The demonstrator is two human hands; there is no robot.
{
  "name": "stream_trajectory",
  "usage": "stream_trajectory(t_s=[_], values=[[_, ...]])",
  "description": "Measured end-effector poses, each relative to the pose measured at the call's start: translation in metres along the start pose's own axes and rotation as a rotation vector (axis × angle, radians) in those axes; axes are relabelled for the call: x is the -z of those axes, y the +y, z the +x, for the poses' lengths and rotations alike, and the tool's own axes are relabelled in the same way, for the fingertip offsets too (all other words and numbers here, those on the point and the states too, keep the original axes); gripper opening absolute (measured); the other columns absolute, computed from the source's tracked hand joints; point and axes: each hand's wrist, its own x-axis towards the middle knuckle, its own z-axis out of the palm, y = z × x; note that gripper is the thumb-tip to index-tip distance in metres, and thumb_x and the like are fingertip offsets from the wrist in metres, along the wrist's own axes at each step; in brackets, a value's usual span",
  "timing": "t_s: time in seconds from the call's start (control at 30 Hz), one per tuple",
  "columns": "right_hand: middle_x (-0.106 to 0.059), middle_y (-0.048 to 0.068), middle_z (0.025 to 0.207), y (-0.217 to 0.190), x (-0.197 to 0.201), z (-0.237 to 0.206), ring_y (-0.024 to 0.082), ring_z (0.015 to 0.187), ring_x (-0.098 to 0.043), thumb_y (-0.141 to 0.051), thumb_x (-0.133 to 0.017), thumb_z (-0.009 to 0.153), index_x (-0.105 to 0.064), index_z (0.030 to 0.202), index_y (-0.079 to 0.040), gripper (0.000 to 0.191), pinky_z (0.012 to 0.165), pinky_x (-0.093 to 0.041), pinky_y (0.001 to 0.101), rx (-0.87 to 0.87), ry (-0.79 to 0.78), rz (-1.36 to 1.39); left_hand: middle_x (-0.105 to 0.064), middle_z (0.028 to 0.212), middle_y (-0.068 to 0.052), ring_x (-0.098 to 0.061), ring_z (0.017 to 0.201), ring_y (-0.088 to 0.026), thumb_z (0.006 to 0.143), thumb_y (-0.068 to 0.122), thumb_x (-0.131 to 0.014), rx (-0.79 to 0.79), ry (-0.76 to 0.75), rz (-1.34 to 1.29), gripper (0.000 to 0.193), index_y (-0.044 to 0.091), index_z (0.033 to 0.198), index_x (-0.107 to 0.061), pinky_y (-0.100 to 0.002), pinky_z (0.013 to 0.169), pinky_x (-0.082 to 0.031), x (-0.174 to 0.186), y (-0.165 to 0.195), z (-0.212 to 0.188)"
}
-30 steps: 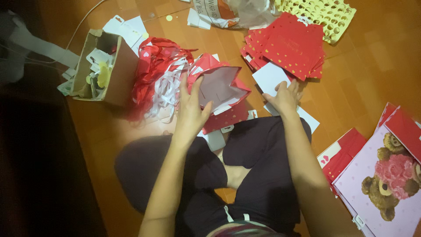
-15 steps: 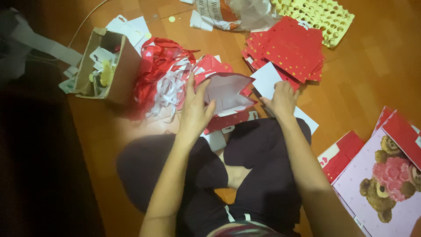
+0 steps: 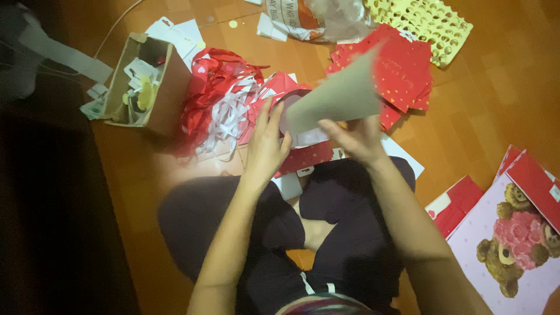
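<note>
I sit cross-legged on a wooden floor. My left hand (image 3: 265, 143) rests on an open red paper bag (image 3: 303, 154) lying in front of my knees, fingers spread on its rim. My right hand (image 3: 353, 137) pinches a grey cardboard sheet (image 3: 338, 96) and holds it tilted above the bag's mouth. Under my right wrist a white card (image 3: 402, 154) lies on the floor.
A stack of red dotted flat bags (image 3: 402, 67) lies beyond the sheet. A pile of red and white ribbons (image 3: 219, 99) and a small cardboard box (image 3: 143, 87) sit at the left. Teddy-bear bags (image 3: 513, 239) lie at the right, a yellow perforated sheet (image 3: 429, 23) at the top.
My right hand lifted the grey cardboard sheet off the floor and raised it over the red bag. My left hand stayed on the bag's rim.
</note>
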Motion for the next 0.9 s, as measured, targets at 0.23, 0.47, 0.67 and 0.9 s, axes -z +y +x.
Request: stream_trajectory(t_s=[0.23, 0.47, 0.67, 0.9], values=[[-0.053, 0.014, 0.144, -0.002, -0.026, 0.019, 0.024, 0.134, -0.060, 0.000, -0.077, 0.093, -0.039, 0.146, -0.004, 0.065, 0.115, -0.053, 0.0410, 0.014, -0.208, -0.060, -0.035, 0.154, -0.034, -0.065, 0.106, -0.049, 0.086, 0.010, -0.071, 0.208, 0.011, 0.266, 0.069, 0.012, 0.150, -0.044, -0.052, 0.087, -0.057, 0.023, -0.014, 0.000], [-0.062, 0.025, 0.122, -0.018, -0.006, 0.011, 0.041, 0.103, -0.066, -0.010, -0.080, 0.076, -0.045, 0.132, 0.001, 0.067, 0.086, -0.054, 0.0479, -0.154, -0.456, -0.681, -0.043, 0.157, -0.021, -0.071, 0.080, -0.042, 0.076, -0.004, -0.065, 0.261, -0.057, 0.371, 0.084, 0.015, 0.153, -0.041, -0.051, 0.069, -0.057, 0.020, 0.001, -0.014], [-0.070, 0.022, 0.103, 0.038, -0.048, 0.015, 0.041, 0.094, -0.069, -0.013, -0.067, 0.084, -0.053, 0.119, 0.001, 0.040, 0.082, -0.055, 0.0509, -0.158, -0.773, -0.976, -0.040, 0.162, -0.018, -0.072, 0.081, -0.040, 0.068, -0.009, -0.065, 0.126, 0.032, 0.270, 0.092, 0.015, 0.153, -0.041, -0.049, 0.068, -0.057, 0.017, 0.010, -0.050], [-0.075, 0.016, 0.105, 0.087, -0.095, 0.036, 0.031, 0.092, -0.075, -0.017, -0.065, 0.092, -0.066, 0.122, -0.003, 0.034, 0.070, -0.060, 0.0467, -0.138, -0.998, -1.397, -0.035, 0.165, -0.015, -0.072, 0.080, -0.040, 0.071, -0.006, -0.070, 0.117, 0.012, 0.252, 0.093, 0.013, 0.155, -0.038, -0.049, 0.066, -0.057, 0.013, 0.003, -0.058]])
